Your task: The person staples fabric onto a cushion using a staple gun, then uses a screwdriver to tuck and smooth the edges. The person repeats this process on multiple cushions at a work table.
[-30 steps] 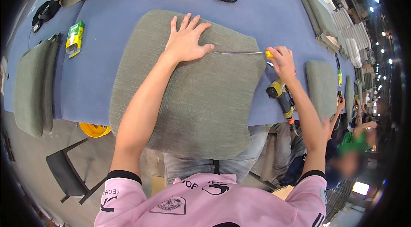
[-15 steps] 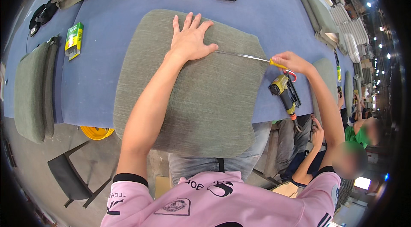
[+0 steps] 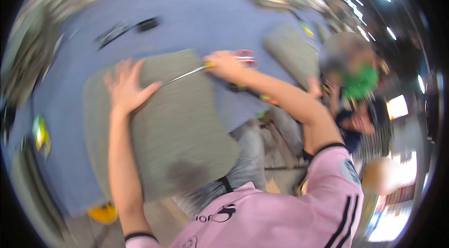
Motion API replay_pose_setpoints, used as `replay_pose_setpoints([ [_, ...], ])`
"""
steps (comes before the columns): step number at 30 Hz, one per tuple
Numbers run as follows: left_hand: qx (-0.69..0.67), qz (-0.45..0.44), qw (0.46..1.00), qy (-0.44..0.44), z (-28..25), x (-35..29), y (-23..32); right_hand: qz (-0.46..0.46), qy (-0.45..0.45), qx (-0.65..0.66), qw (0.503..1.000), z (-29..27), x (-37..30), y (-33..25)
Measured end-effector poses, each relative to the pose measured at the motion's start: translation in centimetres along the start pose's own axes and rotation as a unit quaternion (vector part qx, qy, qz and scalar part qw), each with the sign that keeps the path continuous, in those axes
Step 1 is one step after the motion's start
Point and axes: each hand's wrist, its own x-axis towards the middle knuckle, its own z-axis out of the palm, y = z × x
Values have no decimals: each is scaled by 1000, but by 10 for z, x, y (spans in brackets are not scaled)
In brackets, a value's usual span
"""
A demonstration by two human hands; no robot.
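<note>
A grey-green upholstered cushion point(image 3: 175, 117) lies in front of me, its near end over the table edge against my lap. My left hand point(image 3: 125, 86) rests flat on its far left part, fingers spread and holding nothing. My right hand point(image 3: 225, 64) is closed round the yellow handle of a screwdriver point(image 3: 184, 76) at the cushion's far right edge. The long thin metal shaft lies across the cushion's top, its tip end beside my left thumb. Blur hides whether the tip touches the fabric.
Beyond my right hand are red-handled scissors point(image 3: 246, 59); a nail gun point(image 3: 237, 87) is partly behind my right forearm. A phone point(image 3: 112, 34) and black case point(image 3: 148, 24) lie on the blue table point(image 3: 196, 14). Another cushion point(image 3: 292, 54) lies right, near a person in green point(image 3: 362, 82).
My view has swung right and blurred, so the table and cushion appear shifted left and tilted. My left hand stays spread on the cushion, and my right hand still grips the screwdriver.
</note>
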Motion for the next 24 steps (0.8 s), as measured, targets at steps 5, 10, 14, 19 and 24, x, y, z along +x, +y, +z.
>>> replay_pose_setpoints([
  [5,-18,3,1000,3,-2,-14,-20,-46,137,50,988,22,7,-13],
  [10,-307,64,949,-34,-6,-2,-13,-6,185,92,978,-12,-29,-18],
  [14,-377,47,925,24,-6,-9,-7,76,121,123,982,-20,-43,7],
  [19,-411,15,910,54,0,-8,-9,280,170,68,942,-3,-77,38],
  [24,-336,12,942,13,-6,-12,5,161,340,223,899,-9,-63,-54],
])
